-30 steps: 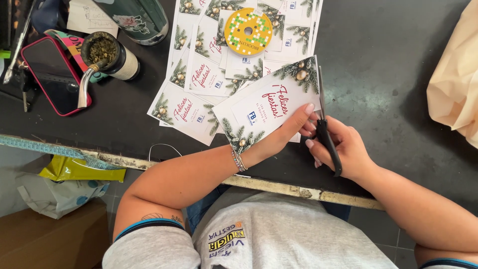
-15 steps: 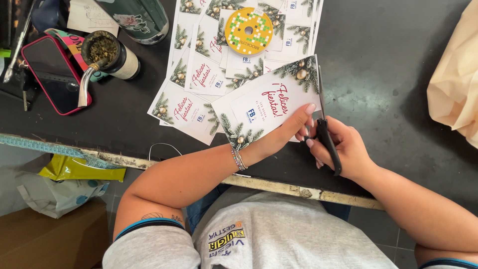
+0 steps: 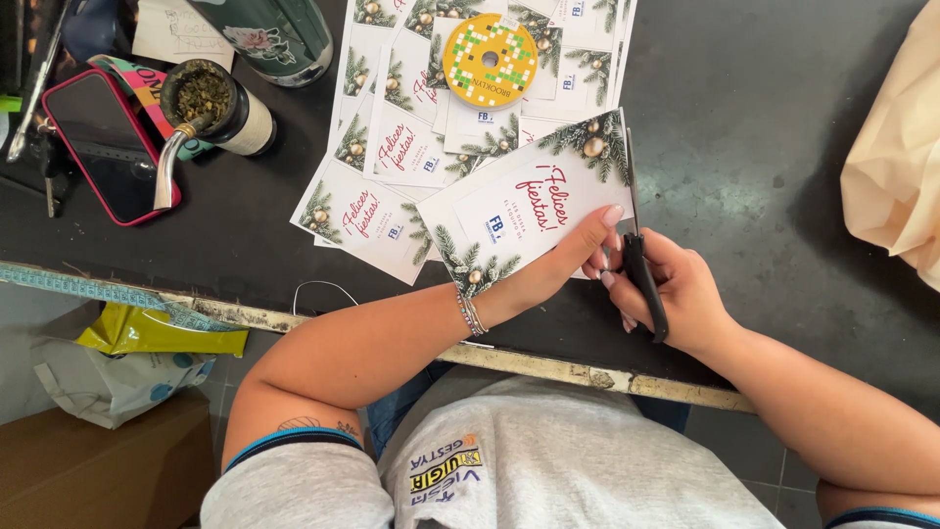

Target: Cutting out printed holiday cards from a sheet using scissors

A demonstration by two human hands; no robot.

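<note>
My left hand (image 3: 558,264) pinches the near edge of a white holiday card (image 3: 529,201) printed with pine sprigs and red script. Black-handled scissors (image 3: 641,264) sit in my right hand (image 3: 676,294), their blade running up along the card's right edge. Several more cards of the same print (image 3: 392,147) lie fanned out on the dark table (image 3: 764,157) just beyond. A yellow and green ribbon spool (image 3: 490,61) rests on top of that pile.
At the far left lie a phone in a red case (image 3: 103,147), a mate cup with a metal straw (image 3: 211,103) and a dark patterned flask (image 3: 274,34). Cream cloth (image 3: 896,167) hangs at the right edge. Below the table edge are a yellow bag (image 3: 147,333) and a cardboard box (image 3: 88,470).
The card and both hands have shifted only slightly; the scissors stay along the card's right edge.
</note>
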